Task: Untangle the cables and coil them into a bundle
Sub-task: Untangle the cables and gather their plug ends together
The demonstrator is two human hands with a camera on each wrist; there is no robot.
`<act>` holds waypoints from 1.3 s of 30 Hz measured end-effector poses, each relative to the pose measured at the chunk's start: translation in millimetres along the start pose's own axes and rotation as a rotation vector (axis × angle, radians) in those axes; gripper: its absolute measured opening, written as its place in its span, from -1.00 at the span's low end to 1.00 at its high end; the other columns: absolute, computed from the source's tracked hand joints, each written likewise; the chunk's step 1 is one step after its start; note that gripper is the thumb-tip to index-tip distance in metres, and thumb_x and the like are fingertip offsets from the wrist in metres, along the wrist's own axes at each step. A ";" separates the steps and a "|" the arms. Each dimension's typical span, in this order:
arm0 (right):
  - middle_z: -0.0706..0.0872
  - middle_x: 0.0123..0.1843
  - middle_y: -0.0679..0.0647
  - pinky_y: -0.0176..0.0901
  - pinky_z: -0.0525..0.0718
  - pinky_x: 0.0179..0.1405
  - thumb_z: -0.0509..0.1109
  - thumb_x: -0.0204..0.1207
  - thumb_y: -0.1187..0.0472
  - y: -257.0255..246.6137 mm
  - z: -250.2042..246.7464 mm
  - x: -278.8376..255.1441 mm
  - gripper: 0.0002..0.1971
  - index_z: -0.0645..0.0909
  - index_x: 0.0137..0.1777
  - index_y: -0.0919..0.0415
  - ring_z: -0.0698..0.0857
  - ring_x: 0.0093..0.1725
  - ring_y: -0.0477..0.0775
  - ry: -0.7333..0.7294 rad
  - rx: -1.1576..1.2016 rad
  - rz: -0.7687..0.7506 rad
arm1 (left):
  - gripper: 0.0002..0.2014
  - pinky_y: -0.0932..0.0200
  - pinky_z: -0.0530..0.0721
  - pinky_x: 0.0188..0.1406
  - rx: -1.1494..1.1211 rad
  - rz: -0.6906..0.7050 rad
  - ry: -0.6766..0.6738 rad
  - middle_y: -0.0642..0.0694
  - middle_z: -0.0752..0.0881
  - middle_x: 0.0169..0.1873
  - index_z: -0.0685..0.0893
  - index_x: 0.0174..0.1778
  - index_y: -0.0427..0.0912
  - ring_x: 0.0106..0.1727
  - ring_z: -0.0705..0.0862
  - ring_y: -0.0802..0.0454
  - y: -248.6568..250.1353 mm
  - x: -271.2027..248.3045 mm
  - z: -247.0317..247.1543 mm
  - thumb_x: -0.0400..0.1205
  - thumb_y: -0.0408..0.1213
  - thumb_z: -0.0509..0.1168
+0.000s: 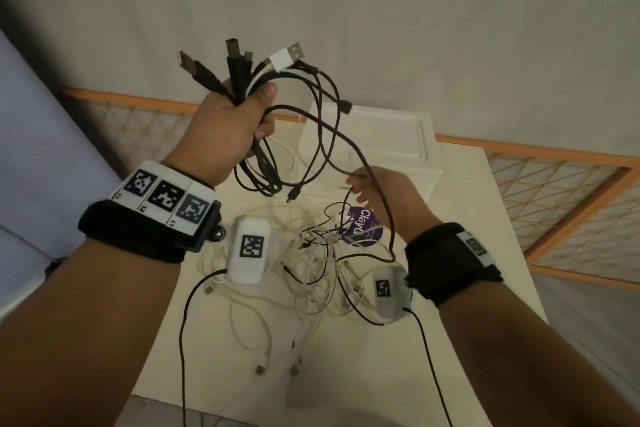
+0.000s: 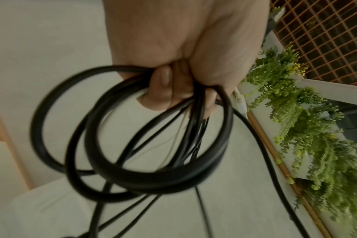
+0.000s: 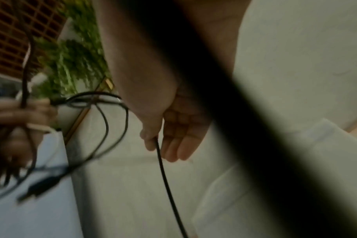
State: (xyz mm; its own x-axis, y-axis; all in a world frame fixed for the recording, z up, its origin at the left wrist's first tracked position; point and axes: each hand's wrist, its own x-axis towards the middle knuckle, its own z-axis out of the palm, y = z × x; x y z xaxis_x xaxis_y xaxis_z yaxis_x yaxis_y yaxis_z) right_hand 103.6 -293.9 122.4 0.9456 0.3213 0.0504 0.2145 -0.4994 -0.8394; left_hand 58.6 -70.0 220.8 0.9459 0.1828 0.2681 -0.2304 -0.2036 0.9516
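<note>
My left hand is raised above the table and grips a bundle of cables, mostly black with one white, their USB plugs sticking up out of the fist. Black loops hang below the curled fingers. My right hand is lower and to the right and pinches one thin black cable between thumb and fingertips; the other fingers lie straight. That cable runs up to the left-hand bundle. A tangle of white and black cables lies on the table under both hands.
The cream table carries a white box at its far side and a purple round label among the loose cables. An orange lattice railing runs behind the table. Green plants hang beside it.
</note>
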 end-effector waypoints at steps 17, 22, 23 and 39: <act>0.67 -0.08 0.19 0.21 0.71 -0.07 0.09 0.49 -0.04 -39.8 -103.7 -33.3 -0.89 0.45 -0.12 -0.22 0.66 -0.11 0.10 0.773 0.068 -0.302 | -0.61 0.17 0.31 -0.58 0.148 -0.049 0.032 0.06 0.45 -0.71 0.43 -0.45 -0.06 -0.63 0.33 0.07 -28.2 5.2 8.8 0.69 -0.02 0.20; 0.68 0.07 0.17 -0.27 0.48 0.06 0.13 0.66 0.23 -16.7 -117.9 -38.5 -0.75 0.62 0.13 0.26 0.58 0.04 0.03 0.764 -0.179 -0.308 | -0.67 0.30 0.31 -0.61 0.215 -0.054 0.072 0.04 0.44 -0.62 0.46 -0.39 -0.05 -0.69 0.36 0.23 -40.2 6.0 9.9 0.72 -0.10 0.19; 0.68 0.06 0.15 -0.27 0.47 0.08 0.16 0.65 0.23 -14.0 -120.7 -39.4 -0.76 0.64 0.12 0.27 0.60 0.08 0.11 0.768 -0.201 -0.302 | -0.69 0.27 0.32 -0.58 0.215 -0.058 0.090 0.06 0.45 -0.63 0.48 -0.36 -0.04 -0.69 0.37 0.24 -42.5 6.5 9.3 0.72 -0.11 0.19; 0.57 -0.23 -0.21 -0.15 0.64 -0.25 0.02 0.70 0.16 9.6 -135.2 -41.1 -0.70 0.59 0.08 0.22 0.57 -0.33 -0.14 0.820 -0.113 0.013 | -0.78 0.33 0.34 -0.54 0.248 -0.167 0.114 0.00 0.49 -0.51 0.57 -0.29 -0.02 -0.68 0.43 0.30 -63.8 5.0 0.6 0.68 -0.11 0.26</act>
State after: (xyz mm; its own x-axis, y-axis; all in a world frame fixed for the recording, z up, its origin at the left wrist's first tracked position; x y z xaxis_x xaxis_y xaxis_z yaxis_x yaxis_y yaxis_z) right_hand 99.8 -420.6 185.4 0.8172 -0.3523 0.4561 0.1839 -0.5907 -0.7857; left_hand 78.2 -56.7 161.4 0.9310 0.3372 0.1400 0.0018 -0.3875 0.9219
